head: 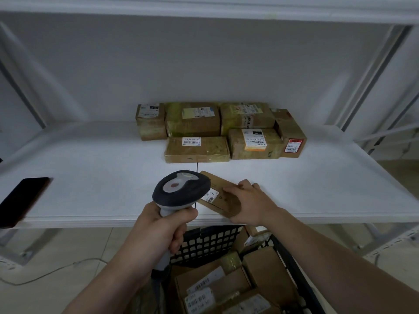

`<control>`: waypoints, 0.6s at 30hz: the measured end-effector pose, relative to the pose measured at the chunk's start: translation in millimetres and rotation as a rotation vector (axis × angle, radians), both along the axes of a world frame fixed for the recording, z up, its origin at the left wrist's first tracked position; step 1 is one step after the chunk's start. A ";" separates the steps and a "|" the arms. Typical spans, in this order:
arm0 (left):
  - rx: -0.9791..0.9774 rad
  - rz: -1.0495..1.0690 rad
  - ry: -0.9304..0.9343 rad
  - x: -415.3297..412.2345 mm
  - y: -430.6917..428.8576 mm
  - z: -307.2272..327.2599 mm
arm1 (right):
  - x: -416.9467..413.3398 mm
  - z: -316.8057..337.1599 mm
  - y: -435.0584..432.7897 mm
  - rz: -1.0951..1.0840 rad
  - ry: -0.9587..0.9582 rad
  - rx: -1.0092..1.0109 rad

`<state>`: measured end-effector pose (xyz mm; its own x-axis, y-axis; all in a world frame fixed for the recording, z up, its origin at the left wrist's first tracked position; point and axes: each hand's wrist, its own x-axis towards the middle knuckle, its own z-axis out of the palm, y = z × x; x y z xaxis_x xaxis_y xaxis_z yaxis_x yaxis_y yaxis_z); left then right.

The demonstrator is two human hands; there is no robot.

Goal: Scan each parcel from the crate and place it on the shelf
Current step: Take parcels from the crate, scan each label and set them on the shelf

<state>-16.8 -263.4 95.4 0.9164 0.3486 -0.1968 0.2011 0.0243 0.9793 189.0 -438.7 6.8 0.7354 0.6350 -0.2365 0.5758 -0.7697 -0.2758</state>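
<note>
Dim, flat, greyish light is seen throughout. The back wall is shaded, with soft diagonal shadows. Shelf uprights are bowed by wide-angle distortion. The phone at the left edge is blurred.

Left hand clenched; right hand perhaps curled.

Brown parcel, grey-black scanner, white shelf, seemingly black crate.

Black phone, thin cable on floor
</note>
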 end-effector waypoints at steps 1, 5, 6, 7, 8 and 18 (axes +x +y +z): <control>0.004 0.000 -0.003 -0.4 0.1 0.7 | -1.4 0.6 0.4 0.021 0.003 0.008; -0.030 0.007 -0.033 -3.7 5.9 7.4 | -10.7 -0.1 7.4 0.142 0.018 0.012; -0.033 0.013 -0.035 -4.0 10.9 9.3 | -12.7 0.1 12.2 0.167 0.024 0.008; -0.036 0.030 -0.037 -4.7 17.2 11.3 | -15.0 1.4 19.2 0.194 0.032 0.004; -0.045 0.055 -0.042 -5.4 24.8 13.6 | -16.8 3.0 28.0 0.219 0.034 -0.001; -0.092 0.244 -0.118 -37.6 89.6 24.8 | -26.8 -6.0 146.9 0.386 -0.054 0.062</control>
